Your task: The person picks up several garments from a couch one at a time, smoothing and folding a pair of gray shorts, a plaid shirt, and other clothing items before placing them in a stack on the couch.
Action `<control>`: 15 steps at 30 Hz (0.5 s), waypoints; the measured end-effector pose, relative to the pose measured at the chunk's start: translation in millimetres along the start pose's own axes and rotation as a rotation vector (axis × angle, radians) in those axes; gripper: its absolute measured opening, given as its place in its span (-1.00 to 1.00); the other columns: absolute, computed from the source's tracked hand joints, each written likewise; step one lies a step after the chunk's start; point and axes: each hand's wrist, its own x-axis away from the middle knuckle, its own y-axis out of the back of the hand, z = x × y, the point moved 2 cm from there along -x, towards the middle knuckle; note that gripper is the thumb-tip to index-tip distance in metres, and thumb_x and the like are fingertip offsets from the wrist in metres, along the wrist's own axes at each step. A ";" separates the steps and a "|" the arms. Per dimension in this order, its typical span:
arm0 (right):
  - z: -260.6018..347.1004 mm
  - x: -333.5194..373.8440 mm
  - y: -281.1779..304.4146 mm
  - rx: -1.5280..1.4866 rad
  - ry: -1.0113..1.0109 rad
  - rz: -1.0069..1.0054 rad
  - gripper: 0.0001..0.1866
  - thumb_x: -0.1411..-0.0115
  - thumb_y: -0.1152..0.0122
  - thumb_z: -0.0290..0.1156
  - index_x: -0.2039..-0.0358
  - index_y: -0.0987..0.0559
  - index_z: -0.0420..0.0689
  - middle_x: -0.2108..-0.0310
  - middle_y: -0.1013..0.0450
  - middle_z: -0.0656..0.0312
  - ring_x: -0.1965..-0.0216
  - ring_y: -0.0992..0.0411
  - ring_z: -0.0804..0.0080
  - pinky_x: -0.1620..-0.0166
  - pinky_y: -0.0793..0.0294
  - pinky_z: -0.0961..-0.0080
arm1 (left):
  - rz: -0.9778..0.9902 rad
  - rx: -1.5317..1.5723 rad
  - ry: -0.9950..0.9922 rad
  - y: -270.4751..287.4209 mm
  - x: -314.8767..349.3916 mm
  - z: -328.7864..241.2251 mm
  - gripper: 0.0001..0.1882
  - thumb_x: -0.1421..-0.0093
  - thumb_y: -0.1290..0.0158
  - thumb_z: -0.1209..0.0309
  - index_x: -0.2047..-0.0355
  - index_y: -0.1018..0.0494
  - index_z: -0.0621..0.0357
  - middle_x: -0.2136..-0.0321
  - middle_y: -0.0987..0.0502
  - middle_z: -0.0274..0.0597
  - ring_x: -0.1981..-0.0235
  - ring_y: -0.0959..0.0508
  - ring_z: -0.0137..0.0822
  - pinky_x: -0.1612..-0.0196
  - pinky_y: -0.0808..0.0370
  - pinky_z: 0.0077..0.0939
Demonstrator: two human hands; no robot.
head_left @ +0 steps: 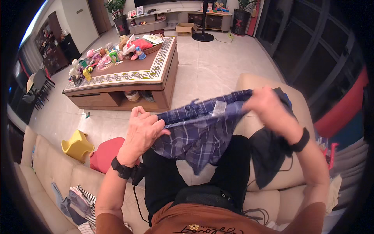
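Note:
A pair of blue plaid shorts (206,132) hangs stretched between my two hands above my lap, its gathered waistband on top and a white label inside. My left hand (142,130) pinches the waistband's left end between thumb and fingers. At the other end my right hand (269,109), a little smeared by motion, grips the waistband. Dark cloth (267,156) lies on the beige sofa seat beside my right leg, under my right forearm.
Folded and loose clothes (76,202) lie on the sofa at left. A yellow stool (78,145) and a red seat (107,155) stand before it. Ahead, a coffee table (167,66) bears toys. A cardboard box (186,29) and black stand base (203,37) sit farther back.

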 end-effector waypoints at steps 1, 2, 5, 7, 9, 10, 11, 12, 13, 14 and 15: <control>7.5 13.6 -21.9 -0.010 0.127 0.155 -0.96 0.08 -0.16 -0.44 0.56 -0.57 -0.03 0.59 -0.45 0.29 0.42 -0.41 0.34 0.28 -0.32 0.38 | 0.021 -0.021 -0.016 2.3 0.3 -0.9 -0.60 -0.01 -0.08 0.04 0.68 -0.31 0.06 0.71 -0.28 -0.27 0.58 -0.36 -0.24 0.24 -0.25 -0.32; 12.2 24.2 -37.8 -0.008 0.238 0.311 -0.97 0.08 -0.19 -0.40 0.60 -0.57 -0.02 0.63 -0.43 0.28 0.41 -0.41 0.35 0.28 -0.31 0.38 | 0.034 -0.034 -0.047 3.8 -1.8 0.6 -0.56 -0.03 -0.04 -0.01 0.71 -0.28 0.05 0.71 -0.27 -0.27 0.59 -0.33 -0.23 0.26 -0.24 -0.30; -0.9 16.6 -27.8 -0.041 0.119 0.210 -0.81 0.01 -0.22 -0.29 0.58 -0.55 -0.14 0.56 -0.41 0.22 0.40 -0.41 0.26 0.30 -0.36 0.35 | 0.048 0.026 -0.032 -4.6 9.6 5.7 -0.50 -0.07 0.01 -0.07 0.75 -0.24 0.06 0.73 -0.25 -0.26 0.58 -0.31 -0.22 0.26 -0.23 -0.31; 4.8 13.5 -19.2 -0.190 -0.016 0.211 -0.70 -0.09 -0.21 -0.22 0.54 -0.55 -0.23 0.41 -0.38 0.12 0.37 -0.42 0.14 0.25 -0.43 0.33 | 0.064 0.095 -0.017 -4.9 8.2 3.9 -0.50 -0.09 -0.02 -0.01 0.77 -0.23 0.07 0.73 -0.24 -0.24 0.57 -0.31 -0.19 0.27 -0.22 -0.32; 11.1 24.6 -36.2 -0.341 -0.052 0.345 -0.59 -0.19 -0.11 -0.12 0.51 -0.57 -0.26 0.10 -0.37 0.06 0.30 -0.44 0.03 0.20 -0.43 0.23 | 0.064 0.150 -0.003 -8.0 15.8 3.5 -0.54 -0.06 -0.08 0.05 0.78 -0.27 0.07 0.74 -0.27 -0.25 0.57 -0.31 -0.21 0.28 -0.21 -0.33; 8.8 31.4 -44.6 -0.405 -0.048 0.383 -0.55 -0.22 -0.07 -0.08 0.51 -0.57 -0.28 -0.01 -0.34 0.04 0.27 -0.44 -0.01 0.20 -0.43 0.20 | 0.051 0.203 0.015 -10.1 16.8 2.3 -0.57 -0.03 -0.15 0.11 0.79 -0.31 0.08 0.75 -0.29 -0.25 0.57 -0.30 -0.22 0.30 -0.21 -0.35; 7.0 36.4 -51.4 -0.449 -0.089 0.519 -0.47 -0.25 -0.01 -0.04 0.56 -0.54 -0.31 0.10 -0.43 -0.02 0.24 -0.42 -0.08 0.19 -0.39 0.15 | 0.072 0.221 0.007 -9.6 16.4 0.8 -0.59 -0.03 -0.17 0.17 0.79 -0.30 0.08 0.73 -0.29 -0.24 0.57 -0.30 -0.21 0.31 -0.20 -0.36; 7.0 37.5 -53.9 -0.448 -0.089 0.520 -0.47 -0.25 -0.01 -0.04 0.56 -0.54 -0.31 0.10 -0.43 -0.02 0.24 -0.42 -0.08 0.19 -0.39 0.15 | 0.071 0.222 0.007 -8.7 13.9 0.0 -0.59 -0.03 -0.17 0.17 0.79 -0.30 0.08 0.73 -0.29 -0.24 0.57 -0.30 -0.21 0.31 -0.20 -0.36; 11.3 40.7 -60.4 -0.427 -0.093 0.736 -0.50 -0.25 -0.01 -0.08 0.54 -0.54 -0.31 0.29 -0.44 -0.04 0.29 -0.41 -0.08 0.19 -0.38 0.15 | 0.111 0.289 -0.012 -7.8 13.1 -1.6 -0.59 -0.03 -0.18 0.18 0.79 -0.30 0.09 0.72 -0.29 -0.24 0.56 -0.29 -0.20 0.31 -0.21 -0.36; 14.9 45.9 -67.2 -0.402 -0.095 0.951 -0.54 -0.26 0.00 -0.11 0.52 -0.54 -0.31 0.48 -0.46 -0.07 0.34 -0.40 -0.08 0.20 -0.37 0.16 | 0.150 0.355 -0.031 -6.2 12.8 -3.9 -0.59 -0.02 -0.18 0.19 0.78 -0.29 0.09 0.71 -0.29 -0.23 0.54 -0.29 -0.19 0.31 -0.21 -0.36; 13.8 53.4 -76.2 -0.376 -0.072 0.871 -0.52 -0.22 -0.04 -0.08 0.56 -0.54 -0.29 0.60 -0.42 -0.07 0.39 -0.39 -0.06 0.24 -0.35 0.18 | 0.155 0.357 -0.030 -1.8 13.0 -7.7 -0.59 -0.02 -0.18 0.19 0.78 -0.29 0.09 0.71 -0.29 -0.23 0.54 -0.29 -0.19 0.31 -0.21 -0.36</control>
